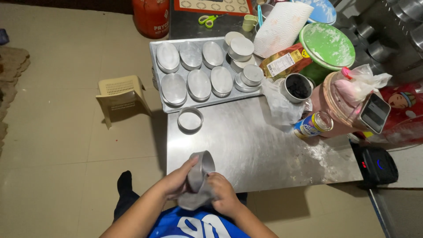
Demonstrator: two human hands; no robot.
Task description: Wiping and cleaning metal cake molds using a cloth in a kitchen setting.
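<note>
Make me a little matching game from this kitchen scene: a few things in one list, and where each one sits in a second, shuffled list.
Things
1. round tin
2. scissors
3. plastic stool
4. single round tin

Places
A. on the floor, left of the steel table
B. held between the left hand and right hand, with a grey cloth
C. on the table just below the baking tray
D. at the far end, beyond the tray

Pairs: 1-B, 2-D, 3-A, 4-C
</note>
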